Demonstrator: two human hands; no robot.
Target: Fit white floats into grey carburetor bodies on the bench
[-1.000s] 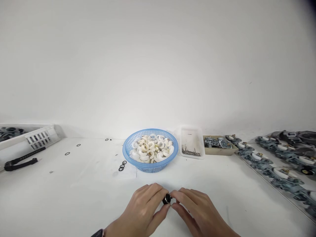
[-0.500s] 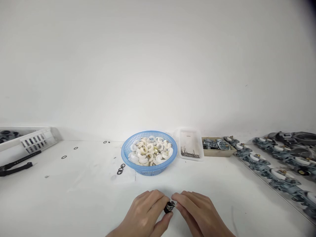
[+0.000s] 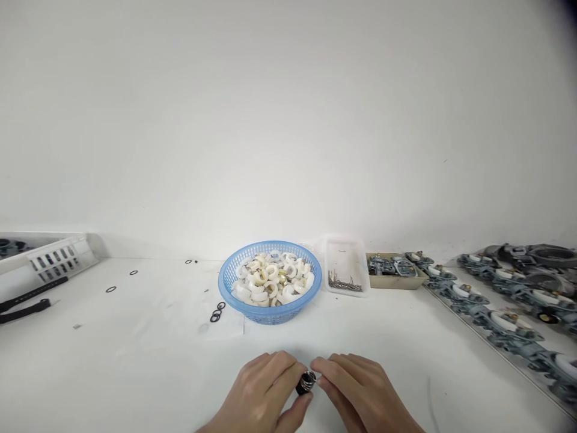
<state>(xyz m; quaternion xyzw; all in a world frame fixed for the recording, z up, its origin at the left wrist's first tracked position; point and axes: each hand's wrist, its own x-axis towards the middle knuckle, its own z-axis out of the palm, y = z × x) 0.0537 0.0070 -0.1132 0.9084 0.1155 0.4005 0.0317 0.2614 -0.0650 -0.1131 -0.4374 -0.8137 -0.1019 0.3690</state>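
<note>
Near the front of the white table, my left hand (image 3: 265,391) pinches a small black cylindrical part (image 3: 301,388) between thumb and fingers. A silver coil spring (image 3: 309,380) shows at the part's right-hand end. My right hand (image 3: 363,388) is closed, its thumb and index fingertips at the right edge of the spring. The fingers cover much of the black part, and how far the spring sits inside it is hard to make out.
Beyond my hands stands a blue basket (image 3: 270,315) of white ring-shaped pieces. Right of it are a clear tray (image 3: 345,255) of metal pins, a tan box (image 3: 399,282) and rows of carburetors (image 3: 509,325). Black O-rings (image 3: 216,314) and a white crate (image 3: 85,255) lie left.
Both hands keep their hold at the black part and spring, with only slight finger movement. The whole view has shifted a little.
</note>
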